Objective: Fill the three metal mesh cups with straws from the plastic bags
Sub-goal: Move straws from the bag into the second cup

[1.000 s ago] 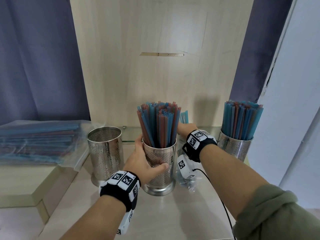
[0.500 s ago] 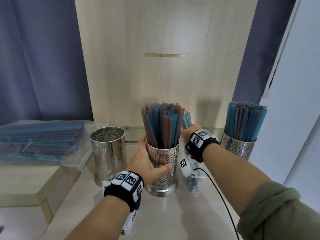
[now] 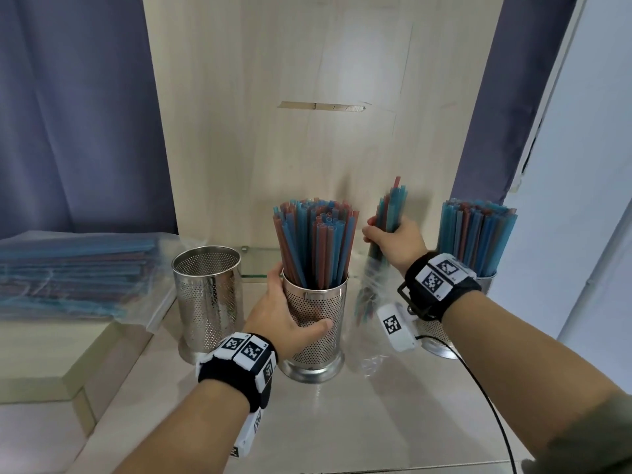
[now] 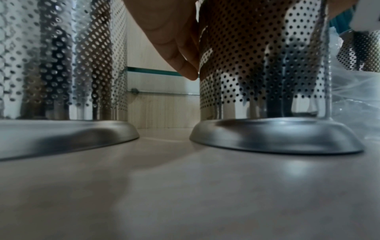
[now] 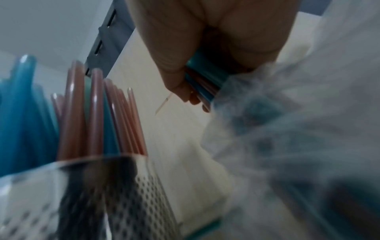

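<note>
Three perforated metal cups stand in a row on the pale counter. The left cup [image 3: 207,295] is empty. My left hand [image 3: 284,314] grips the middle cup [image 3: 316,323], which is packed with blue and red straws [image 3: 314,244]. The right cup [image 3: 477,241] is also full of straws. My right hand [image 3: 393,242] holds a bundle of straws [image 3: 390,213] upright between the middle and right cups, with a clear plastic bag [image 3: 367,302] hanging below the fist. In the right wrist view the fingers [image 5: 176,76] wrap the bundle [image 5: 203,81].
A clear bag full of straws [image 3: 71,271] lies on a raised ledge at the left. A wooden back panel [image 3: 307,131] rises behind the cups, with blue curtains on both sides. A black cable [image 3: 492,408] runs from my right wrist across the counter.
My right hand has risen from behind the middle cup, lifting the straw bundle up out of the bag. The left hand keeps its grip on the middle cup.
</note>
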`<state>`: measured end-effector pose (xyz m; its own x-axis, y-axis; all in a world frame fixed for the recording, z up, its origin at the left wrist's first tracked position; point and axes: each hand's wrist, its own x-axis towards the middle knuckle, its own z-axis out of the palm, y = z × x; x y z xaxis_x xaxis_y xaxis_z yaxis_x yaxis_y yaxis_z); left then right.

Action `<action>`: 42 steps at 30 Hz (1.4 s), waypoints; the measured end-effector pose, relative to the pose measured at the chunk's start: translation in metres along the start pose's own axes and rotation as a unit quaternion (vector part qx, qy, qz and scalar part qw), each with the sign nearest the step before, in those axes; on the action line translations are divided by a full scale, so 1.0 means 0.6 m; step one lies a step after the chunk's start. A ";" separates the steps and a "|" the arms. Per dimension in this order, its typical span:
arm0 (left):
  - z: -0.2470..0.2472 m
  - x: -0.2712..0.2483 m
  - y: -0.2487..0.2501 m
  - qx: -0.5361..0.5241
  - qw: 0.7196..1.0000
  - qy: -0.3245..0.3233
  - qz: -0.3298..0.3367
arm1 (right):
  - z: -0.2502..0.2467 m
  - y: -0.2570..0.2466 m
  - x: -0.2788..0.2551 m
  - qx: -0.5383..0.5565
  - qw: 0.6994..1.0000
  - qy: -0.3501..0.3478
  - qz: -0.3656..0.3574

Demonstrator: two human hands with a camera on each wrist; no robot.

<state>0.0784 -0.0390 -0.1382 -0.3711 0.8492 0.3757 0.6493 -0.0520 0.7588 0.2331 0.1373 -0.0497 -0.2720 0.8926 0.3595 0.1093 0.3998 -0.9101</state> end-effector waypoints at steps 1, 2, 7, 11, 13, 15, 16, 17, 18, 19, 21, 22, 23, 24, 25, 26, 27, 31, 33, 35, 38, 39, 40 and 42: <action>0.000 0.000 0.000 0.001 1.000 0.001 -0.001 | -0.001 0.010 -0.006 -0.002 1.000 0.002 0.000; 0.000 0.000 0.001 0.002 1.000 0.002 -0.002 | 0.000 0.021 -0.012 -0.003 1.000 0.006 0.002; 0.001 -0.001 0.000 0.002 1.000 0.004 -0.003 | 0.013 0.057 -0.035 -0.023 1.000 0.011 0.001; 0.001 -0.001 0.001 0.000 1.000 0.007 -0.001 | 0.007 0.044 -0.029 -0.016 1.000 0.025 0.005; 0.000 -0.001 0.001 -0.002 1.000 0.007 0.001 | 0.004 0.028 -0.022 -0.010 0.999 0.037 -0.030; 0.000 0.000 0.002 -0.001 1.000 0.005 0.001 | 0.005 0.016 -0.017 -0.020 0.997 0.039 -0.058; 0.000 0.000 0.002 0.000 1.000 0.005 0.000 | 0.007 0.013 -0.015 -0.023 0.997 0.034 -0.061; 0.000 0.000 0.002 0.001 1.000 0.004 -0.001 | 0.011 0.012 -0.015 -0.023 0.998 0.026 -0.058; 0.000 0.000 0.003 0.002 1.000 0.003 -0.002 | 0.014 0.012 -0.015 -0.025 0.998 0.018 -0.050; 0.000 -0.001 0.003 0.003 1.000 0.002 -0.002 | 0.016 0.012 -0.015 -0.027 0.999 0.013 -0.042; 0.000 -0.001 0.004 0.004 1.000 0.002 -0.001 | 0.018 0.010 -0.015 -0.027 0.999 0.010 -0.031; 0.000 -0.001 0.004 0.005 1.000 0.003 -0.001 | 0.016 0.005 -0.015 -0.019 0.999 0.011 -0.031; 0.000 -0.001 0.004 0.006 1.000 0.003 -0.001 | 0.013 0.001 -0.012 -0.009 0.999 0.014 -0.033; -0.001 -0.001 0.004 0.005 1.000 0.004 -0.002 | 0.008 -0.005 -0.009 0.001 0.999 0.018 -0.038; -0.001 -0.001 0.004 0.005 1.000 0.004 -0.001 | 0.001 -0.013 -0.005 0.009 0.999 0.022 -0.045; -0.001 -0.002 0.004 0.004 1.000 0.003 -0.001 | -0.007 -0.024 -0.003 0.018 0.998 0.029 -0.053; -0.001 -0.002 0.003 0.004 1.000 0.003 -0.001 | -0.016 -0.037 -0.001 0.032 0.997 0.038 -0.064; 0.001 0.000 0.003 0.005 1.000 0.002 -0.002 | -0.057 -0.104 -0.005 0.108 0.982 0.075 -0.132; 0.002 0.002 0.000 0.002 1.000 0.003 0.001 | -0.078 -0.144 -0.016 0.151 0.970 0.087 -0.168; 0.003 0.003 -0.002 0.001 1.000 0.007 0.003 | -0.098 -0.181 -0.031 0.199 0.957 0.088 -0.193; 0.003 0.003 -0.002 0.007 1.000 0.007 0.003 | -0.125 -0.223 -0.063 0.281 0.934 0.078 -0.209; 0.003 0.003 -0.001 0.009 1.000 0.007 0.002 | -0.132 -0.231 -0.076 0.303 0.927 0.069 -0.212; 0.004 0.003 -0.002 0.011 1.000 0.007 0.001 | -0.139 -0.236 -0.089 0.317 0.922 0.059 -0.213; 0.003 0.002 -0.001 0.013 1.000 0.006 -0.002 | -0.145 -0.239 -0.115 0.328 0.921 0.035 -0.207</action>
<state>0.0788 -0.0368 -0.1391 -0.3803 0.8435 0.3793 0.6650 -0.0356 0.7460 0.3195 0.0364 0.0738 -0.0969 0.7127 0.6947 -0.5976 0.5165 -0.6133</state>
